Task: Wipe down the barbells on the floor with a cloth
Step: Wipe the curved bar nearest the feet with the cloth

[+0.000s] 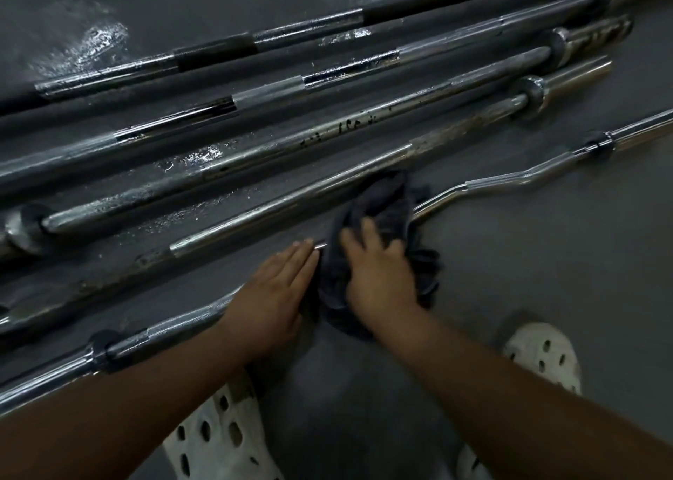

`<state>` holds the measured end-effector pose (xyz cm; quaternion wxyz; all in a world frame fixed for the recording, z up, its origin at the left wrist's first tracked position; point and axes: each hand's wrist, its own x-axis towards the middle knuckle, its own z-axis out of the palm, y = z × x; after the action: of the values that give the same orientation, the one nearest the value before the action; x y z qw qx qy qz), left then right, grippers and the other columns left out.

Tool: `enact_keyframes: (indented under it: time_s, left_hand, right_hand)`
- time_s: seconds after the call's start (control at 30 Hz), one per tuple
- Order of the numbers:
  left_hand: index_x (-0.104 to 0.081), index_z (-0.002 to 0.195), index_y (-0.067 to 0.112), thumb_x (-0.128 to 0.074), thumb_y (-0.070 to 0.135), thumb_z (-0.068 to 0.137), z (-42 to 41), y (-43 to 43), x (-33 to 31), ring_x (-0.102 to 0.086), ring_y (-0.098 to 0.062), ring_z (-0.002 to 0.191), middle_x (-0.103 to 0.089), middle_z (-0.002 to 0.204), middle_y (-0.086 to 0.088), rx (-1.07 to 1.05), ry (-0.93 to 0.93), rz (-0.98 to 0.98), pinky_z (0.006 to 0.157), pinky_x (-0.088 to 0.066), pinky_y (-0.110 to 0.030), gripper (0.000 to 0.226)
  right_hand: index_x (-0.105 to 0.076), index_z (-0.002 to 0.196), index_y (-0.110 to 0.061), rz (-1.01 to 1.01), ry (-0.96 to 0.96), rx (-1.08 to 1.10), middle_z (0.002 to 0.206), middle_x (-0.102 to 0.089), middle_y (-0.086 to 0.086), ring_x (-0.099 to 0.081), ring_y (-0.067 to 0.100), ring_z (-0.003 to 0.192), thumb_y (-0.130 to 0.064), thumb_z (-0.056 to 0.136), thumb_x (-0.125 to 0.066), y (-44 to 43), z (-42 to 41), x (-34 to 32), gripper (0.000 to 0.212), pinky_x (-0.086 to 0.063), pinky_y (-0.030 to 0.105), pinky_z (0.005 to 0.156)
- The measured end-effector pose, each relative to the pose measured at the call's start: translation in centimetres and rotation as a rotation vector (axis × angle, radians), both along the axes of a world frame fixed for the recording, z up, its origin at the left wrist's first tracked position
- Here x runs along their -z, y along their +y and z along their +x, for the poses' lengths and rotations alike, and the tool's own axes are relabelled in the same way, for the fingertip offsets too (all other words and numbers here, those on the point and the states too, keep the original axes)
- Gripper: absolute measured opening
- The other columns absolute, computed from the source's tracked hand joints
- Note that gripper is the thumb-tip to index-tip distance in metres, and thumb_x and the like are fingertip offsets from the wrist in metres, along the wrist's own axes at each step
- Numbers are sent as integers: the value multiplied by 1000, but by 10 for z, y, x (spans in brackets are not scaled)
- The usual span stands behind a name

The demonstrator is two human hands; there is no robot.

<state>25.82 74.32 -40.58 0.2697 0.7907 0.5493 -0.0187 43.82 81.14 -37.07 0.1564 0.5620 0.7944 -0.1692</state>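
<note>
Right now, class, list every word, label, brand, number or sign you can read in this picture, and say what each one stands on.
No text here can be read.
Dark marks on one straight barbell: a little like characters, but too blurred to read; they may only be rust or chipped plating.
The curl bar, cloth and white clogs show no lettering.

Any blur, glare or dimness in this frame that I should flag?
Head view: dim overall; the right hand and dark cloth are motion-blurred, the left hand sharper; glare on the wet floor patch and the chrome curl bar.
</note>
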Motion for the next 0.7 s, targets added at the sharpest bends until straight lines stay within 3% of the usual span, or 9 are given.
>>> enact_keyframes:
  time_s: [0.1, 0.2, 0.27, 0.33, 0.4, 0.5, 0.6, 0.7]
  left_hand:
    - [-35, 149, 0, -65, 30, 70, -2, 0, 0, -31, -35, 144, -33, 156, -21, 8, -9, 16, 119, -24, -41, 90]
    - [-26, 153, 2, -59, 25, 67, -4, -1, 1, -26, -31, 147, -24, 160, -19, -48, -74, 9, 121, -15, -32, 95]
    - [-21, 155, 4, -60, 24, 65, -3, 0, 2, -25, -28, 147, -20, 161, -18, -103, -130, -1, 120, -18, -33, 100]
    - [-14, 156, 6, -64, 21, 62, -2, 2, 0, -26, -27, 147, -16, 162, -18, -157, -211, -12, 118, -28, -36, 108]
    - [-6, 158, 13, -66, 17, 64, -4, 3, -3, -21, -19, 148, -5, 165, -12, -239, -294, -30, 115, -29, -29, 111]
    - [-6, 159, 23, -65, 15, 68, -9, 5, -7, -6, -10, 149, 10, 166, -1, -265, -319, -68, 114, -12, -16, 109]
    - [-18, 158, 15, -64, 19, 69, -10, 5, -4, -5, -18, 152, 7, 166, -7, -224, -259, -44, 118, -6, -21, 100]
    - [-16, 157, 10, -62, 19, 67, -7, 4, -5, -9, -23, 152, 4, 166, -9, -239, -283, -62, 120, -22, -31, 102]
  right_hand:
    - [-22, 152, -37, -128, 144, -211, 164, -7, -2, -47, 39, 114, -14, 85, -55, 5, 12, 5, 79, -50, 44, 93]
    - [-34, 145, -32, -87, 114, 33, 160, -16, 1, -59, 40, 111, -10, 82, -57, 44, 53, 16, 71, -52, 47, 92]
    - [-32, 145, -28, -29, 54, 172, 161, -12, 4, -62, 41, 103, -15, 81, -61, 31, 37, 13, 71, -53, 46, 86]
    - [-28, 148, -27, -105, 112, 4, 161, -9, 4, -63, 39, 99, -16, 82, -61, -5, -6, 9, 74, -54, 46, 81]
    - [-27, 151, -28, -239, 194, -196, 164, -4, -1, -62, 37, 103, -15, 85, -60, -31, -34, 2, 74, -53, 44, 81]
    - [-26, 150, -32, -177, 185, -98, 162, -10, -5, -64, 35, 107, -12, 87, -56, -1, -7, 9, 72, -55, 45, 83]
    - [-30, 146, -29, -79, 75, 174, 161, -11, 2, -63, 39, 105, -14, 84, -60, 16, 13, 9, 70, -53, 45, 84]
    - [-26, 149, -29, -179, 178, -124, 160, -10, -1, -63, 38, 104, -14, 84, -59, -11, -22, -1, 74, -53, 45, 78]
